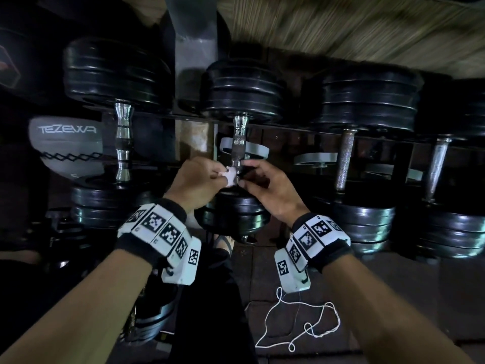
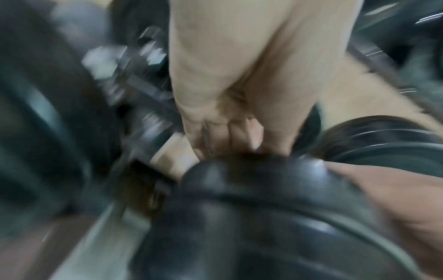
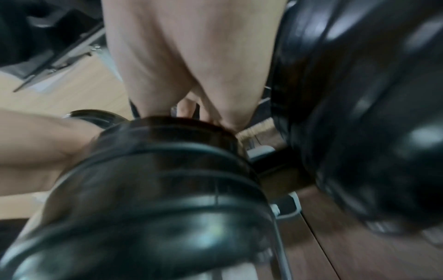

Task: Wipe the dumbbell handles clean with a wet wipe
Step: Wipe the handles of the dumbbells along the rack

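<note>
Your hands work in the narrow gap between the black stacked weight plates point(image 1: 242, 93) at either end of the knurled steel dumbbell handle point(image 1: 239, 145). Neighbouring black dumbbells point(image 1: 367, 101) crowd both sides along the dark steel rack point(image 1: 296, 128).

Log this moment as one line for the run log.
left hand: pinches wipe | wipe: against dumbbell handle | right hand: fingers at handle

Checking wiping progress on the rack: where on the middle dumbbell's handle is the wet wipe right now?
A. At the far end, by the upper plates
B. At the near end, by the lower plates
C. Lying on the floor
B: the left hand pinches the wet wipe against the near end of the handle, just above the lower plates.
</note>
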A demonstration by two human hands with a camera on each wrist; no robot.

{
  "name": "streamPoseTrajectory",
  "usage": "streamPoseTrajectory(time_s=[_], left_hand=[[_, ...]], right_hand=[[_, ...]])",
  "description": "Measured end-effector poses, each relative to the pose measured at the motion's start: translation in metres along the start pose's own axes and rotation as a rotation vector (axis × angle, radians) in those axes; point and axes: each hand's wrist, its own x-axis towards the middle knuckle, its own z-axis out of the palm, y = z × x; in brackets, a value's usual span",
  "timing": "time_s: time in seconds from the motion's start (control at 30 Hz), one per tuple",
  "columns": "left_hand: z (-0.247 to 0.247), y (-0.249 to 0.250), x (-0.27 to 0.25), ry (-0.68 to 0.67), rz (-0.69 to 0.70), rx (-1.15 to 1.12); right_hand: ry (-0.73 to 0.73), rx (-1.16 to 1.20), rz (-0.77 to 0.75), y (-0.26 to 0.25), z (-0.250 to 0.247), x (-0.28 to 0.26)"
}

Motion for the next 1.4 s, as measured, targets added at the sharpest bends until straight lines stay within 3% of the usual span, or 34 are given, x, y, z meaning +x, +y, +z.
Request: streamPoseTrajectory(time_s=[0.1, 0.2, 0.27, 0.37, 0.5, 0.63, 0.73, 0.83, 1.0, 1.1, 1.17, 1.27, 1.4], left_hand=[[-0.001, 0.009, -0.008, 0.013, 0.053, -0.141], [0.009, 0.009, -0.008, 0.189, -0.001, -0.312], [0.022, 0.005, -0.008, 0.331, -0.038, -0.357], [0.043, 0.001, -0.008, 0.387, -0.108, -0.316], [0.048, -0.004, -0.006, 0.454, -0.123, -0.393], [0.048, -0.007, -0.006, 0.444, -0.104, -0.434], [0.048, -0.006, -0.007, 0.440, -0.101, -0.433], [0.046, -0.005, -0.007, 0.454, -0.087, -0.399], [0.044, -0.001, -0.008, 0.430, -0.095, -0.315], [0.044, -0.002, -0.006, 0.409, -0.097, -0.292], [0.043, -0.005, -0.004, 0.393, -0.086, -0.316], [0.024, -0.009, 0.000, 0.342, 0.031, -0.462], [-0.014, -0.003, 0.012, 0.059, 0.180, -0.501]], right_hand=[[-0.038, -0.050, -0.040, -0.008, -0.007, 0.003], [-0.010, 0.002, -0.026, -0.015, -0.017, 0.007], [0.138, 0.136, 0.044, -0.014, -0.023, 0.019], [0.328, 0.199, 0.143, -0.009, -0.029, 0.049], [0.237, 0.022, 0.078, -0.016, -0.016, 0.088], [0.222, -0.137, -0.038, -0.033, -0.008, 0.094], [0.363, -0.267, -0.176, -0.035, -0.006, 0.071], [0.500, -0.223, -0.315, -0.035, 0.003, 0.059], [0.599, -0.306, -0.417, -0.035, 0.015, 0.061], [0.532, -0.443, -0.521, -0.033, 0.022, 0.058], [0.467, -0.500, -0.488, -0.037, 0.022, 0.060], [0.445, -0.331, -0.427, -0.042, 0.013, 0.056], [0.238, 0.011, -0.336, -0.044, 0.012, 0.027]])
